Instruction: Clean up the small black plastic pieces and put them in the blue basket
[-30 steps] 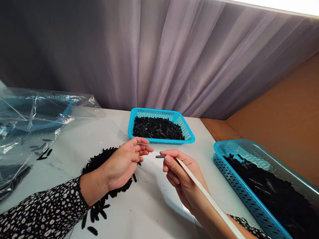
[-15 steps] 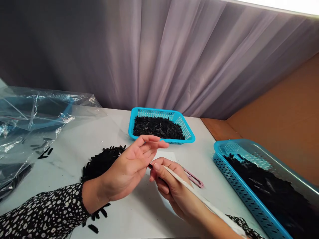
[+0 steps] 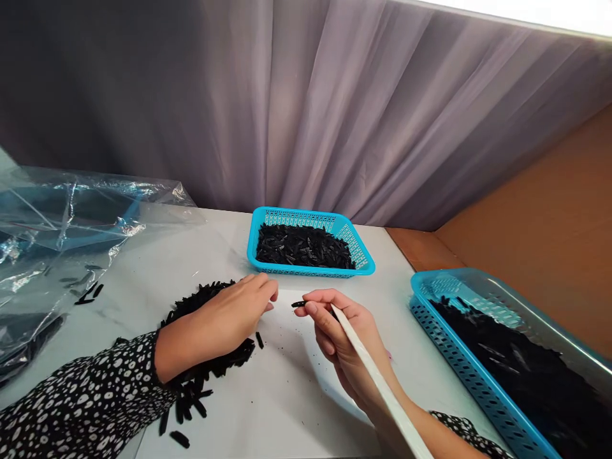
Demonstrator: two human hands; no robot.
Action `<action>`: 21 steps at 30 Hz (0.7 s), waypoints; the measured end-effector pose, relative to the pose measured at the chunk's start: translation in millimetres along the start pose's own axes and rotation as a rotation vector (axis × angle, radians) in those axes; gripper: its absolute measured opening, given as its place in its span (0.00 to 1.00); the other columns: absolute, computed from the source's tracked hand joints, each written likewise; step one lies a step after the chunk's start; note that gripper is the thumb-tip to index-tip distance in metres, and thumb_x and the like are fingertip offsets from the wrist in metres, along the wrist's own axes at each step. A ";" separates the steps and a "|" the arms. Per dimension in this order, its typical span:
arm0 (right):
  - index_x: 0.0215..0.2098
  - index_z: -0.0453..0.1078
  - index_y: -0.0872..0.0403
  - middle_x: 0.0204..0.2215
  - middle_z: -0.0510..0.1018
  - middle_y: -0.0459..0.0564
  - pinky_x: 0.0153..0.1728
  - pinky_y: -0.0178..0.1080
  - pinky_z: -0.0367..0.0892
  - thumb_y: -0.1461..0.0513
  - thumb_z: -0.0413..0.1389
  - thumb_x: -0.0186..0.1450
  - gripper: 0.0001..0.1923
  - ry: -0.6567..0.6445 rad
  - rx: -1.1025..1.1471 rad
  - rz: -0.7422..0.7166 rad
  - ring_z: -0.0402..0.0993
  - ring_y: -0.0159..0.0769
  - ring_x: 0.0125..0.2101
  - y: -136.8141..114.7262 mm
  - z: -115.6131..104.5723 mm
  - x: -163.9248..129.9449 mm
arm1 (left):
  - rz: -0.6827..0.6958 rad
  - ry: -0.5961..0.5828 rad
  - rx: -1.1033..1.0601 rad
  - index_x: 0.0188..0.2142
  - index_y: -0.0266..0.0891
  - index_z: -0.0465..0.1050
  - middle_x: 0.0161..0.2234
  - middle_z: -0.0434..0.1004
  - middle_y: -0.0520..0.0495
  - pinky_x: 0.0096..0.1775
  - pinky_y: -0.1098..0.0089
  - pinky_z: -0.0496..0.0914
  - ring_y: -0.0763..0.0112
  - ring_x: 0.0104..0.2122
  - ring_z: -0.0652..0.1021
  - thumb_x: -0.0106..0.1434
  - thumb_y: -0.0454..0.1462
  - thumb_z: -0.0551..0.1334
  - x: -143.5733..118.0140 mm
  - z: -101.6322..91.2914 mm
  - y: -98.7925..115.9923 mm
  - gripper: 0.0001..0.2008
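My right hand is closed, pinching a small black strip between thumb and index finger. A long white stick lies along the same hand and forearm; its upper end sits by the fingers. My left hand hovers palm down over a pile of black strips, its fingers curled together. What those fingers hold, if anything, is hidden. Several strips from the pile are scattered toward the table's front edge. A sheet of white paper lies under my hands, dotted with black crumbs.
A blue basket of black strips stands at the back of the table. To the right is a larger blue basket with black strips and clear plastic over it. A clear plastic bag covers the left side. Behind hangs a grey curtain.
My left hand has left my right hand, turned palm down and moved left over the pile. The right hand has shifted slightly right, still pinching the black strip, and the white stick stands out more.
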State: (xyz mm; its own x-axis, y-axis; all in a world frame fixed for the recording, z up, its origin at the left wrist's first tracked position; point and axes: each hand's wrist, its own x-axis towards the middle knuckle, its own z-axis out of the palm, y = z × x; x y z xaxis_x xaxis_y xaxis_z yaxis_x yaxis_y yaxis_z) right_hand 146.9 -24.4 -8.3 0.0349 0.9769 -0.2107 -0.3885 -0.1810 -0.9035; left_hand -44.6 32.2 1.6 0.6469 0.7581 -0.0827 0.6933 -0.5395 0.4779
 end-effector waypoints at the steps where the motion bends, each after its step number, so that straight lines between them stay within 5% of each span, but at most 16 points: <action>1: 0.35 0.75 0.56 0.27 0.80 0.49 0.15 0.30 0.38 0.55 0.69 0.55 0.16 -0.007 0.016 0.005 0.47 0.18 0.14 0.1 -0.7 0.2 | -0.012 -0.001 0.051 0.40 0.42 0.67 0.40 0.70 0.47 0.39 0.65 0.63 0.63 0.39 0.71 0.64 0.30 0.54 0.0 2.2 -0.8 0.08; 4: 0.35 0.75 0.56 0.27 0.80 0.48 0.15 0.30 0.38 0.55 0.69 0.55 0.16 -0.044 0.082 0.041 0.46 0.18 0.15 0.2 -2.9 0.7 | -0.033 -0.003 0.095 0.39 0.40 0.67 0.40 0.69 0.46 0.41 0.64 0.63 0.60 0.40 0.70 0.59 0.27 0.57 -0.5 7.1 -3.0 0.10; 11: 0.34 0.75 0.56 0.26 0.78 0.47 0.14 0.29 0.35 0.57 0.70 0.55 0.14 -0.086 0.164 0.079 0.44 0.19 0.15 -4.2 -2.1 -1.2 | 0.014 0.045 -0.231 0.39 0.43 0.68 0.35 0.68 0.49 0.36 0.69 0.61 0.65 0.35 0.70 0.61 0.28 0.53 -3.5 10.7 -11.4 0.11; 17: 0.34 0.74 0.55 0.26 0.77 0.45 0.14 0.28 0.36 0.57 0.70 0.55 0.14 -0.111 0.192 0.077 0.45 0.18 0.15 -5.5 -2.1 -1.9 | -0.023 -0.037 -0.099 0.36 0.41 0.69 0.29 0.68 0.50 0.36 0.67 0.60 0.65 0.31 0.69 0.58 0.23 0.51 -1.9 4.8 -3.2 0.15; 21: 0.32 0.72 0.55 0.25 0.75 0.44 0.14 0.28 0.36 0.55 0.68 0.57 0.14 -0.123 0.179 0.061 0.44 0.18 0.16 -5.4 -2.5 -2.7 | 0.011 0.024 -0.202 0.35 0.42 0.71 0.33 0.72 0.49 0.37 0.68 0.62 0.64 0.34 0.71 0.57 0.25 0.52 3.5 3.1 -3.8 0.14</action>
State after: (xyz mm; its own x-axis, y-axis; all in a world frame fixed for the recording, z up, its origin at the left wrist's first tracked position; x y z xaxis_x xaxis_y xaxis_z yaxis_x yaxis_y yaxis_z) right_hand 151.1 -26.3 -3.8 -0.1020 0.9732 -0.2061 -0.5442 -0.2280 -0.8074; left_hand -44.0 35.8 -3.2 0.6447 0.7623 -0.0570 0.6071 -0.4652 0.6442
